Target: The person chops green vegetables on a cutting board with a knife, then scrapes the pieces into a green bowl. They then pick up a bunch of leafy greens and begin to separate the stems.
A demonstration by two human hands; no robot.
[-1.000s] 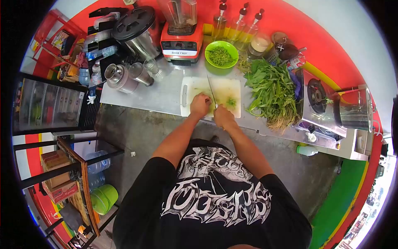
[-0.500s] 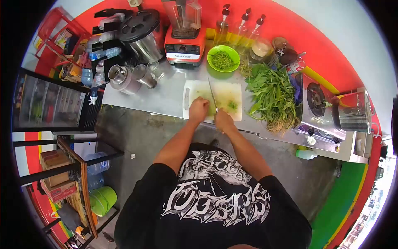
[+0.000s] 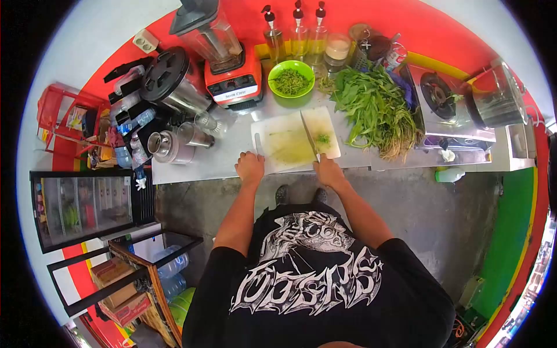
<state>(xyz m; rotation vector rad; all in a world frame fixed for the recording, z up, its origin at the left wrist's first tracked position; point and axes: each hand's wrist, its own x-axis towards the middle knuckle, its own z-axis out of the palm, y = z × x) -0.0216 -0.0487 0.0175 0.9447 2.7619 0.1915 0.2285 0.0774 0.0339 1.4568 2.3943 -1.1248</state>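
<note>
My right hand (image 3: 328,172) is closed around the handle of a kitchen knife (image 3: 307,129), whose long blade points away from me across a white cutting board (image 3: 268,126). Beside the blade, on its right, lies a small heap of chopped greens (image 3: 323,138). Green stains mark the middle of the board. My left hand (image 3: 250,168) is at the board's near left corner, its fingers curled on the edge by the handle slot. Behind the board stands a lime-green bowl (image 3: 292,100) holding chopped greens. A large bundle of leafy greens (image 3: 371,101) with roots lies to the right.
A red blender (image 3: 234,84), a steel pot with black lid (image 3: 168,75) and metal cups (image 3: 196,136) stand at left. Several pump bottles (image 3: 299,35) line the wall. A stove (image 3: 435,95) is at right, a dark shelf rack (image 3: 148,272) at lower left.
My left hand has moved left, from the middle of the cutting board to its near left corner. My right hand still holds the knife. The whole view has shifted and turned slightly.
</note>
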